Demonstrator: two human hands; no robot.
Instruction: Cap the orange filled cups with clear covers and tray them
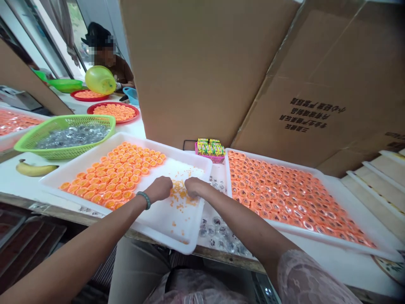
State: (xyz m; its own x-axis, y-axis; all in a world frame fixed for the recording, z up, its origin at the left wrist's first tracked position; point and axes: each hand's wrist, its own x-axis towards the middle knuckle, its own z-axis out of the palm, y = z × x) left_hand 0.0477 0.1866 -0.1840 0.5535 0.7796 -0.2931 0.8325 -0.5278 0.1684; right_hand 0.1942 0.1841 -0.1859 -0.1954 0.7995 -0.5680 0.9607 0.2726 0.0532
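A white tray (177, 230) lies in front of me with rows of small orange cups (114, 175) on its left half and a loose scatter of tiny orange bits (181, 195) on its right half. My left hand (160, 188), with a green bead bracelet on the wrist, is curled over the left edge of that scatter. My right hand (193, 186) is curled over its right edge. Both hands have their fingers bent down into the bits; what they pinch is hidden.
A second white tray (348, 242) full of orange cups lies to the right. A green basket (65, 122) of clear lids, a banana (34, 169) and red plates stand at the left. A pink basket of yellow boxes (210, 148) and tall cardboard boxes (221, 63) stand behind. Another person sits far left.
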